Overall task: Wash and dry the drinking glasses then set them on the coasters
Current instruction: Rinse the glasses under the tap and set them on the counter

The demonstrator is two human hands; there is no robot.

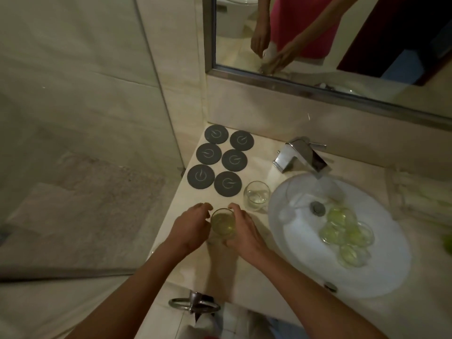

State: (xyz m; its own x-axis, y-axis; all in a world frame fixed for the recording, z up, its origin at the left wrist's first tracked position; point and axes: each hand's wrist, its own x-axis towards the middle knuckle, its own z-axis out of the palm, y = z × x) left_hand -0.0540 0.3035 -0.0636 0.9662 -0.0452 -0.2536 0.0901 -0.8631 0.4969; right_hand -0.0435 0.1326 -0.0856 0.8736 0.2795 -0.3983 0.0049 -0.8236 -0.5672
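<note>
Countertop bears a glass, seemingly clasped between both hands' grip.

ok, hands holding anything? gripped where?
Yes, one glass on the counter. Right hand wraps its right side wall; left hand curls at its left side near the rim. The other glass stands untouched.

Marble counter: six dark coasters, two glasses, basin, faucet.
</note>
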